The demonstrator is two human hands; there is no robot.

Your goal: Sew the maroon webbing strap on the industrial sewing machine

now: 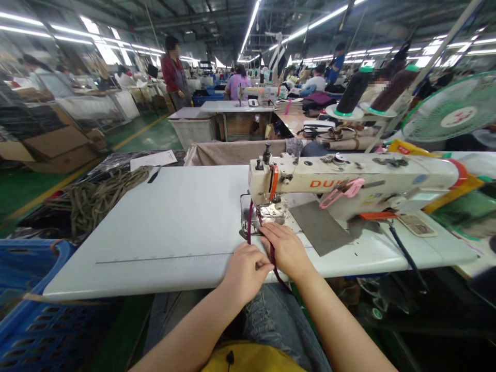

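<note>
From the head camera, we look down on a pale sewing table [174, 212] with a white sewing machine [349, 178] across the right of the frame. The thing being worked, a narrow maroon strip [250, 222], is at the centre: one length hangs by the machine head, another runs down from the stitching area, past the hands and over the table's front edge. Our right hand [285, 248] has hold of it, fingers stretched forward near the metal plate, the strip passing between thumb and palm. Our left hand [248, 266] is curled just beside it, thumb and finger together against the strip; we cannot tell whether they pinch it. To do this well, we would judge, we should feed the strip flat and untwisted, guide it lightly rather than pull, and keep our fingertips clear of the needle. As for writing, orange capitals on the machine's arm start "DU", the rest partly covered by a pink object [343, 192]. A blue oval badge [418, 179] and a red label on the yellow bag [406, 149] at right are too small to read.
</note>
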